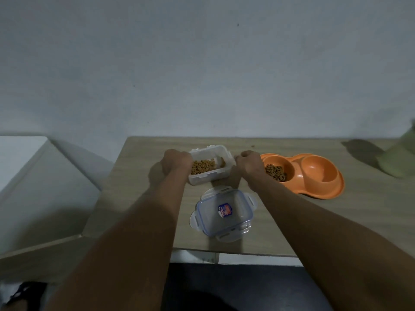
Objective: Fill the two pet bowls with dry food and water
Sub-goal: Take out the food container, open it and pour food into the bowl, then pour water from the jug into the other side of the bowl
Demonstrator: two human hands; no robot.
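Both hands were on the clear rectangular plastic container (211, 173), one at each short end. The left hand (176, 163) was clenched round the left end, knuckles up, so the fingers themselves were out of sight behind the back of the hand. The right hand (248, 164) was curled up too, its fingertips (237, 157) tucked against the container's far right corner. It looked like a grip, though how much of the wall it had was hard to make out.

The brown dry kibble (202, 167) sat inside the container between the two hands, piled toward the left one. Just right of the right hand was the orange plastic double pet bowl (323, 189), its near rim partly covered by that wrist. The basin nearer the hand had a pile of kibble (276, 172) in it. I couldn't tell whether the other basin held any water.

Nearer the body, between the forearms, the clear snap-lock lid with a blue seal (224, 213) lay flat on the light wooden table (146, 198). Way off to the right, a blurry pale green thing (399, 158) was cut off by the frame edge, no idea what it was.
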